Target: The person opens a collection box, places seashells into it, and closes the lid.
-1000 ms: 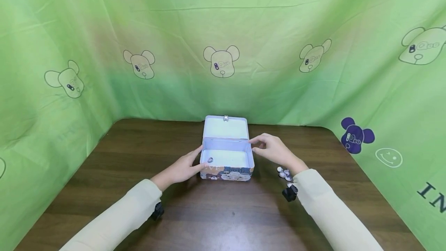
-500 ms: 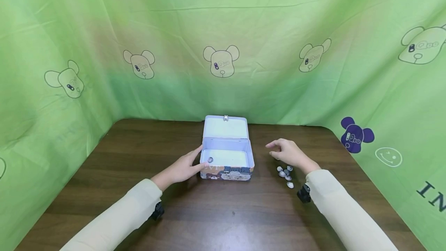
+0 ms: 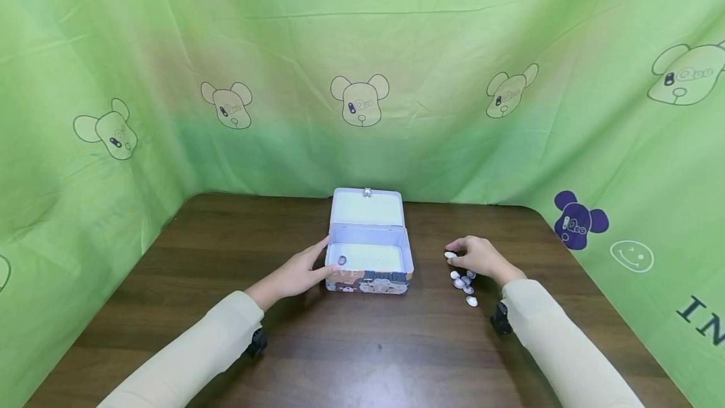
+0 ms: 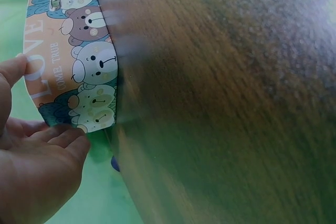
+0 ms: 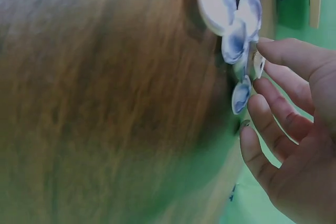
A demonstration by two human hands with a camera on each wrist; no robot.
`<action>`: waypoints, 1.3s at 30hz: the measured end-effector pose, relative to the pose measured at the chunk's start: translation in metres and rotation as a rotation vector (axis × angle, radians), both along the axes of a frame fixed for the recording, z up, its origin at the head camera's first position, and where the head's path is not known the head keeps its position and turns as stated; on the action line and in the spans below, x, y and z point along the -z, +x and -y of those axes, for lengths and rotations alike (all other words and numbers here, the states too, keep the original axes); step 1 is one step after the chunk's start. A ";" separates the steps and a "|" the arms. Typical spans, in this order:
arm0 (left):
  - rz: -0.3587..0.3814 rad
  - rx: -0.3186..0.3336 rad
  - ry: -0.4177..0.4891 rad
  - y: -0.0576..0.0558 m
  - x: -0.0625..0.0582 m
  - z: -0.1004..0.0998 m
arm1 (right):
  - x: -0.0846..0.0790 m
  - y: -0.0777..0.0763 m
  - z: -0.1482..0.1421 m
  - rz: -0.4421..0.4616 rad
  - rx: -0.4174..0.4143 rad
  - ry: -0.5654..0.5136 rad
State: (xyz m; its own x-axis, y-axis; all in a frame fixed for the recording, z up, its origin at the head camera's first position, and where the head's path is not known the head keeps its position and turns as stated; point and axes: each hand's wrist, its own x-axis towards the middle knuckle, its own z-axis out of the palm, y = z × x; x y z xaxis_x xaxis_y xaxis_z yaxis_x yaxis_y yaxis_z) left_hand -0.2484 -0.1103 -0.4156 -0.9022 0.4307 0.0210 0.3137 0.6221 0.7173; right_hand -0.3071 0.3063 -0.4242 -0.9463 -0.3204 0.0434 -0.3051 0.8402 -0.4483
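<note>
An open tin box [image 3: 370, 281] with a bear print stands in the middle, its white lid tilted back. One small shell [image 3: 342, 260] lies inside at the left. My left hand [image 3: 296, 276] holds the box's front left corner, thumb at the front rim and fingers along the side; the print shows beside that hand [image 4: 44, 166] in the left wrist view. To the right of the box, my right hand [image 3: 478, 255] pinches a white seashell [image 3: 450, 255] between thumb and finger at the table. Several other seashells [image 5: 216, 1] lie close to this hand.
The brown wooden table [image 3: 362, 345] runs back to a green cloth [image 3: 442, 162] printed with bear heads. A loose shell [image 3: 472, 301] lies nearest me, in front of the shell cluster [image 3: 459, 283].
My right hand has moved from the box's right side out to the right and down to the seashell, and its fingers have closed around it. The left hand and the box stay put.
</note>
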 end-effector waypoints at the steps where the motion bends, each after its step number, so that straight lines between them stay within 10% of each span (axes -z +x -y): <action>1: 0.000 -0.002 0.000 0.000 0.000 0.000 | 0.001 0.000 0.000 0.006 0.005 -0.002; 21: -0.004 -0.002 -0.005 -0.001 0.002 0.000 | 0.005 0.000 -0.002 0.004 0.012 -0.010; 39: 0.005 0.005 0.003 -0.003 0.004 0.001 | -0.029 0.014 0.013 -0.152 -0.055 -0.044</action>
State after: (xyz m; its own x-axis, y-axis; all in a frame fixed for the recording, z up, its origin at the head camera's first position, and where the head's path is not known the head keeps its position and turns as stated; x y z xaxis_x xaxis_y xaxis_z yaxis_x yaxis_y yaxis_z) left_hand -0.2514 -0.1112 -0.4193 -0.9001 0.4353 0.0174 0.3130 0.6183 0.7209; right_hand -0.2930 0.2935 -0.3956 -0.9088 -0.3663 0.1998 -0.4172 0.8010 -0.4294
